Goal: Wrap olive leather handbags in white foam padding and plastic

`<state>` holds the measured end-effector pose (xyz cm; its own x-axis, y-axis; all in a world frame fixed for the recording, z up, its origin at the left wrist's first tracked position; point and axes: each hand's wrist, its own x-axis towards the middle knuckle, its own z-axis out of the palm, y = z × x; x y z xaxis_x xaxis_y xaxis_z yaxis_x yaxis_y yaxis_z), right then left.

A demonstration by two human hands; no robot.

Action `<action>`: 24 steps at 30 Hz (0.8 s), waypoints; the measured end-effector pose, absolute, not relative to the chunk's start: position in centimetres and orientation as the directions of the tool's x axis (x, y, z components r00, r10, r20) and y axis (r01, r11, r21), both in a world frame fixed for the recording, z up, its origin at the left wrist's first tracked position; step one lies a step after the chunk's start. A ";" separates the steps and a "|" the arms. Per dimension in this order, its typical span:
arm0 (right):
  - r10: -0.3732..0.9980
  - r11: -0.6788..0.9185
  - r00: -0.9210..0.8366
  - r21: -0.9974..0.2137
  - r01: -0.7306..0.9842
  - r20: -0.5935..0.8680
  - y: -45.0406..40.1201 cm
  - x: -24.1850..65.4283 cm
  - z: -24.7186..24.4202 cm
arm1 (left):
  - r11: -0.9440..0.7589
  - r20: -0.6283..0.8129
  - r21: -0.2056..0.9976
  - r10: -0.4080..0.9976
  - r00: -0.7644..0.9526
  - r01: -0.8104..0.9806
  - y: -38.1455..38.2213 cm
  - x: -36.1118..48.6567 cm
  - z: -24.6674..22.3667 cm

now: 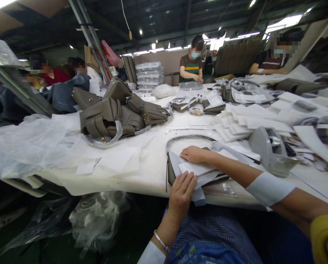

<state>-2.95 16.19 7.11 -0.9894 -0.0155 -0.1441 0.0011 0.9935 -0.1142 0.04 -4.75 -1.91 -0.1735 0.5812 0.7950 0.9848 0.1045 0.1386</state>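
Observation:
A dark olive handbag point(170, 176) lies at the table's near edge, with white sheets of paper over it. Its wrapped handle point(190, 138) arches behind, away from me. My left hand point(182, 192) rests its straight fingers on the paper along the bag's near side; its thumb is hidden. Across the bag from the right comes my right hand point(194, 154), its fingers curled down on the white paper point(201, 168) near the handle. Whether these fingertips also touch the bag is hidden.
More olive handbags point(109, 117) are heaped at left, beside thin white wrapping sheets point(29, 150). Stacked white sheets point(238, 123) and a grey tape dispenser point(268, 146) stand at right. Co-workers sit across the table. Clear plastic point(98, 220) hangs below its edge.

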 end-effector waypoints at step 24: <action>-0.223 0.964 -0.837 -0.012 -0.264 0.500 13.7 13.7 3.2 | -0.042 0.659 0.220 0.743 -0.117 0.975 -3.3 -4.4 -0.3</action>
<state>13.73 13.71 3.22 -0.8367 -0.2230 0.5002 -0.2644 0.9643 -0.0123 -4.43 -3.30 -0.33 -0.1166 0.7428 0.6593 0.9745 -0.0424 0.2201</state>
